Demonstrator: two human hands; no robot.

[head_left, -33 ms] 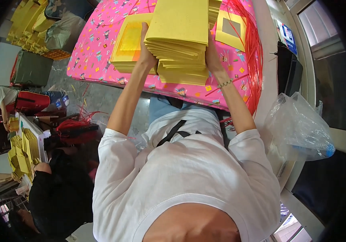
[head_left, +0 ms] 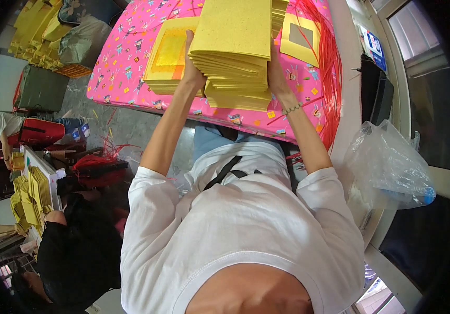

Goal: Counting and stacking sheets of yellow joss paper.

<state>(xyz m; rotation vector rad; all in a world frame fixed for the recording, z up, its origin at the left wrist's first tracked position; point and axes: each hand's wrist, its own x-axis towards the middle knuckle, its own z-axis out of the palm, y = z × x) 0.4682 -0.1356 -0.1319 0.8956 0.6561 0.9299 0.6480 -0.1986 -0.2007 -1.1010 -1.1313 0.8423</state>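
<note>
A tall stack of folded yellow paper stands in front of me on a pink patterned table cover. My left hand presses against its left side, thumb pointing up along the edge. My right hand grips the opposite side, its fingers partly hidden by the paper. The upper sheets sit slightly askew over the lower part of the stack. Close by my left hand lies a lower yellow paper pile with a shiny gold square on top. Beyond my right hand is a yellow sheet with a grey square.
Red plastic strings run along the table's right side. A clear plastic bag hangs or rests at the right. On the left, a person in black sits near more yellow paper, and another person works farther off.
</note>
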